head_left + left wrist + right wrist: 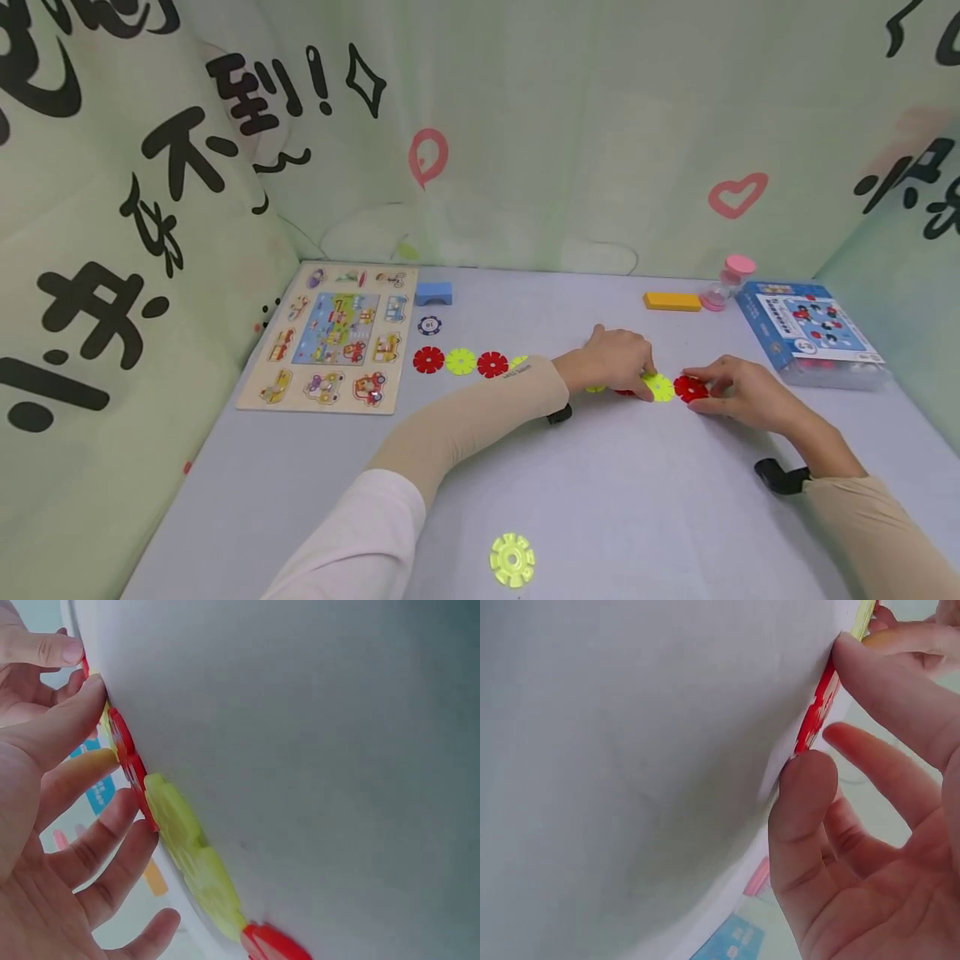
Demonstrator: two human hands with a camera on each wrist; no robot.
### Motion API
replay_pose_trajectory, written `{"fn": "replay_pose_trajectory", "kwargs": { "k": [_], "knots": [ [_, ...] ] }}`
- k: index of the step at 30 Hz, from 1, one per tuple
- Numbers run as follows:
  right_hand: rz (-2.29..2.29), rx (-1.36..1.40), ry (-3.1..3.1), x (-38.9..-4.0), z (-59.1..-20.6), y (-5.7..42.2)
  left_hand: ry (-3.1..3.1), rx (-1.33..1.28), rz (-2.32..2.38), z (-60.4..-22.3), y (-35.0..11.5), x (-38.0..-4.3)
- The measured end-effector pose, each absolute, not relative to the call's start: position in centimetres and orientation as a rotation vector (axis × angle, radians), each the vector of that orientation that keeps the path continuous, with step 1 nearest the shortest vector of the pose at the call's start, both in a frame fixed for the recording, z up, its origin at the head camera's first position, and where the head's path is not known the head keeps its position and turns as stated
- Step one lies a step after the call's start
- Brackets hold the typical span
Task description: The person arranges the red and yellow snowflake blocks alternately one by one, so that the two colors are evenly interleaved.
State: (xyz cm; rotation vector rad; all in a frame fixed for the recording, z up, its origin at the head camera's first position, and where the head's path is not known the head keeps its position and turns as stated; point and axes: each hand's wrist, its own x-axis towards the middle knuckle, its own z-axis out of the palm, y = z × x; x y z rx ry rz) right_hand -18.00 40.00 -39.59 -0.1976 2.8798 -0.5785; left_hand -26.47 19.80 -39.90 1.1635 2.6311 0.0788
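A row of red and yellow-green notched plastic discs runs across the table in the head view, partly hidden by the left sleeve. My left hand (617,362) pinches a yellow-green disc (660,387) near the row's right end with thumb and index finger. In the left wrist view its other fingers lie along a red disc (129,757), and another yellow-green disc (195,859) follows. The right hand (738,393) holds the last red disc (690,388) between thumb and fingers, against the yellow-green one. That red disc (817,709) lies at a low angle in the right wrist view.
A wooden picture puzzle board (255,392) lies at the left, beside a blue block (433,293) and a round chip (430,325). A yellow block (672,302), pink hourglass (726,285) and blue box (810,333) stand at right. One loose yellow-green disc (513,561) lies near the front.
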Motion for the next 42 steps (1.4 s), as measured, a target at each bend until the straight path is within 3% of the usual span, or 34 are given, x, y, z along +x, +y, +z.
{"fn": "replay_pose_trajectory", "kwargs": {
  "k": [6, 13, 18, 23, 30, 42],
  "knots": [
    [-0.569, -0.25, 3.029, -15.6, -38.8, 38.3, 2.591, 1.193, 0.109, -39.8, 20.3, -26.4],
    [-0.778, -0.882, 2.9, -10.5, -38.6, 28.2, 2.512, 1.267, 0.215, -39.7, 21.1, -27.3],
    [-0.554, -1.303, 2.606, -7.1, -39.2, 20.3, 2.502, 1.283, 0.205, -39.5, 21.8, -27.4],
    [-0.303, -1.549, 2.51, -5.8, -39.8, 16.7, 2.496, 1.311, 0.122, -39.2, 22.6, -26.8],
    [-0.239, -1.673, 2.557, -5.4, -40.1, 15.5, 2.471, 1.38, -0.031, -39.2, 23.8, -26.3],
    [-0.362, -1.518, 2.568, -5.0, -39.8, 16.1, 2.459, 1.357, 0.025, -39.7, 24.5, -26.1]
  ]
}}
